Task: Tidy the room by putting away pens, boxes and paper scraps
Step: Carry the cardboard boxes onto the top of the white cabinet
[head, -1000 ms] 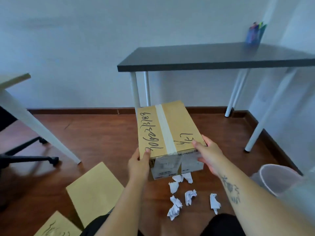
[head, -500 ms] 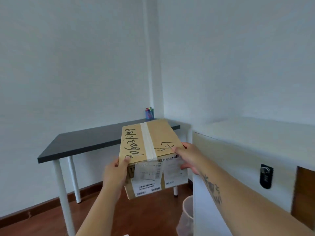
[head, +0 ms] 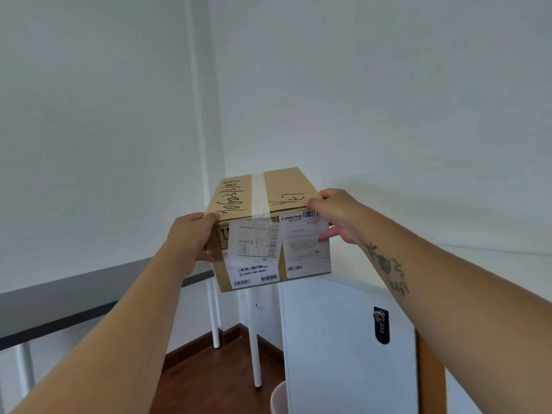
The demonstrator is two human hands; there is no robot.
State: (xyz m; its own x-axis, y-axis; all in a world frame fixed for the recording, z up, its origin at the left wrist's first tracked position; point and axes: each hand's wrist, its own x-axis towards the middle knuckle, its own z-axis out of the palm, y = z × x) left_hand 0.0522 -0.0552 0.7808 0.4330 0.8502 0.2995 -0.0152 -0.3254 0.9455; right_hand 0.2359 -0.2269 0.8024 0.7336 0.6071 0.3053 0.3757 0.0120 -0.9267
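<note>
**A:** Since half a second ago the taped brown cardboard box [head: 270, 204] has been carried higher and further right. The dark-topped bench [head: 59, 300] it was in front of now sits low on the left. Where's the box now?

**B:** It's in the air between both hands, with its far right part over the near left corner of the white cabinet [head: 478, 264]. I can't tell whether the base is touching the cabinet top.

**A:** And the grip?

**B:** The left hand [head: 191, 240] clamps the near left upper corner, its fingers [head: 209, 217] hooked over the top edge and the thumb on the front face. The right hand [head: 334, 216] does the same at the near right corner. Both hands are closed on the box, and neither is under it.

**A:** Heavy, would you say?

**B:** Probably light, since it's held at arm's length by the top edge alone. The walls look stiff and the flaps are taped shut, so it shouldn't buckle. The white shipping labels [head: 257, 249] on the front may be slicker than the bare card.

**A:** Where's the best place to hold it?

**B:** On the bare cardboard at the corners, as it's held now, or with palms flat on the two sides. To set it down, I'd slide it further onto the cabinet top, well above the black combination lock [head: 380, 324] on the door
</note>
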